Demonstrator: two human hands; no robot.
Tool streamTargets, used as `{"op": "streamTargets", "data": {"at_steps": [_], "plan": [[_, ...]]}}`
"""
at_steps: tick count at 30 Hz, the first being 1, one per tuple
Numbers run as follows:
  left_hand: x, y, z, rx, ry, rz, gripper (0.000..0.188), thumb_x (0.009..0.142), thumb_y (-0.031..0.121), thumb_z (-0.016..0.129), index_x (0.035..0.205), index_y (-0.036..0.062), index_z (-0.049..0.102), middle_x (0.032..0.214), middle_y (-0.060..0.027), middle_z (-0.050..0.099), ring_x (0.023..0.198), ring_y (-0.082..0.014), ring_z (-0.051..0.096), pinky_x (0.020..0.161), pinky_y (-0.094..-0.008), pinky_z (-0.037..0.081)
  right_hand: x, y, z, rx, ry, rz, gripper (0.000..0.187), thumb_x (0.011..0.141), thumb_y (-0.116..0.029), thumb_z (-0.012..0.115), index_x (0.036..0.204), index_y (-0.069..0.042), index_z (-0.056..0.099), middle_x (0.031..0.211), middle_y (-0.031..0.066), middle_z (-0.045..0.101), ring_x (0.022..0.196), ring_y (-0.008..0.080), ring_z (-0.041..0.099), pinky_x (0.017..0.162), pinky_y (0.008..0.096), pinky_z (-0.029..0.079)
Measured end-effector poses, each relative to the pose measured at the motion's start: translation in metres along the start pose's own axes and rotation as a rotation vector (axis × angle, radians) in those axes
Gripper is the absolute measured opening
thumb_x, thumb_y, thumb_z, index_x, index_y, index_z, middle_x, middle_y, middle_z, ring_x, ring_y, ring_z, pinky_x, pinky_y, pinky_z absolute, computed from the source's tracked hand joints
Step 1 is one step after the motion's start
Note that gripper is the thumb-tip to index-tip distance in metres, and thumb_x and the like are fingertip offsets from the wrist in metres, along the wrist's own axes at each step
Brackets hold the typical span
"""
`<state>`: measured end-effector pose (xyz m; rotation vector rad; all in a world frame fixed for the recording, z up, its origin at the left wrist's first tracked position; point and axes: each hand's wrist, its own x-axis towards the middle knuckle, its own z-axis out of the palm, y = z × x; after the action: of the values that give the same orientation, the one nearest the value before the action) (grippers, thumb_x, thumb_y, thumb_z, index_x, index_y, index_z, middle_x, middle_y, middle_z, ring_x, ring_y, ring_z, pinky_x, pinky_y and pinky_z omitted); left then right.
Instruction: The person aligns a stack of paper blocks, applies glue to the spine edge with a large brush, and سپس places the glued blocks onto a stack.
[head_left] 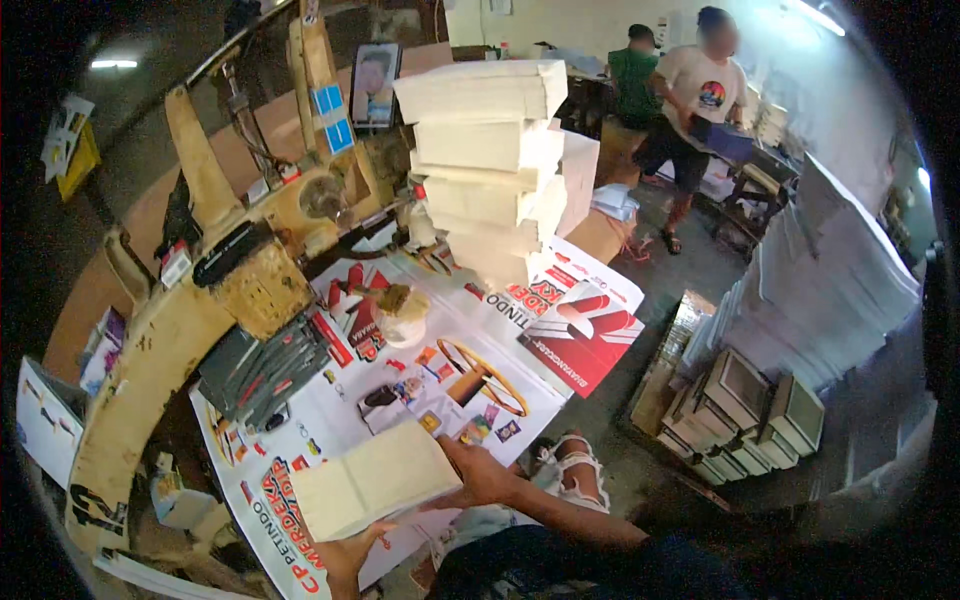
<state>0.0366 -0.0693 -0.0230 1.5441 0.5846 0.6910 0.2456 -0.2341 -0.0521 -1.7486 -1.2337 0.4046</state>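
Observation:
My left hand point(347, 556) grips the near left corner of a thick cream paper block point(378, 480), its thumb along the edge. On the block's right end my right hand point(478, 472) is closed, with fingers partly hidden. A line runs across the block's top; I cannot tell whether it is a fold or a join. The block is over a white printed sheet point(250, 490) spread on the work surface. Just beyond it lies a small dark object point(378, 405). Further off stands a whitish rounded container point(403, 322) with a brownish top.
Tall cream paper blocks point(475, 150) are stacked at the back. A worn metal machine frame point(150, 400) curves along the left, beside a dark tray of thin tools point(270, 370). Right stand tall paper sheets point(800, 270) and bound books point(735, 390). Two people point(705, 90) are in the background.

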Motion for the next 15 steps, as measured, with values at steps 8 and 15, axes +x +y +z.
{"op": "streamTargets", "data": {"at_steps": [8, 15], "plan": [[0.015, 0.027, 0.009, 0.468, -0.075, 0.350, 0.091, 0.065, 0.033, 0.094, 0.135, -0.0026, 0.048, 0.127, -0.0185, 0.059, 0.113, -0.0310, 0.063, 0.094, -0.0435, 0.052, -0.014, 0.028, 0.006, -0.516, 0.100, -0.441, 0.059, 0.072, -0.044, 0.086, 0.116, -0.009, 0.066, 0.106, 0.0089, 0.073, 0.097, 0.0267, 0.071, 0.084, 0.0397, 0.057], [0.003, 0.058, -0.001, 0.544, -0.002, 0.342, 0.089, 0.068, 0.032, 0.091, 0.136, -0.0021, 0.046, 0.126, -0.0209, 0.055, 0.116, -0.0371, 0.058, 0.098, -0.0424, 0.047, -0.019, 0.029, 0.021, -0.101, -0.022, -0.110, 0.056, 0.074, -0.041, 0.085, 0.116, -0.009, 0.066, 0.106, 0.0098, 0.073, 0.097, 0.0271, 0.071, 0.084, 0.0396, 0.057]]}}
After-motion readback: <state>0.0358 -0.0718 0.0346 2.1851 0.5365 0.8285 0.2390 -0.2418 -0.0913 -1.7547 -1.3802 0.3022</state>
